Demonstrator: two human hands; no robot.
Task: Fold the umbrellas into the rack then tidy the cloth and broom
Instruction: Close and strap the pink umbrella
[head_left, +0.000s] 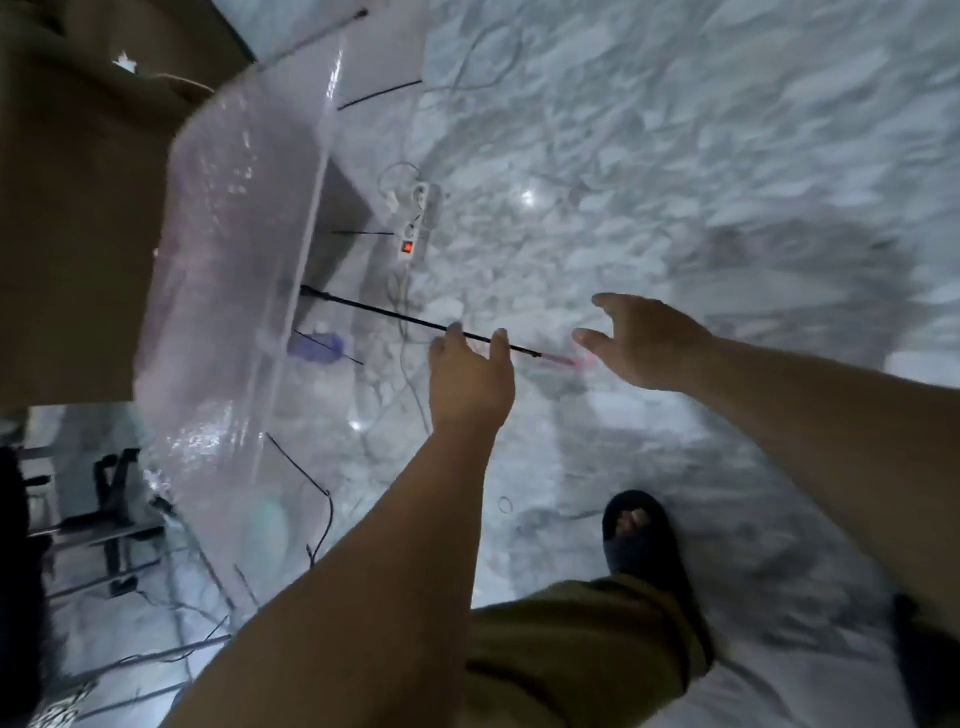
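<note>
Standing on a pale marbled floor (675, 156), one foot in a dark slipper (647, 545) shows below two bare forearms. The left hand (470, 376) reaches forward with thumb and fingers spread, its fingertips at a thin black shaft (395, 317), though blur hides whether they touch it or close round it. The right hand (641, 340) hovers just beside, fingers apart and holding nothing, near the shaft's pink handle (561, 359). One open umbrella (239, 249) lies tipped on its side at the left, its canopy clear and glossy, with thin black ribs poking past the edge and the shaft running out from its middle toward the hands. Beyond it, one white power strip (418, 223) with a lit red switch lies on the floor among loose cables.
</note>
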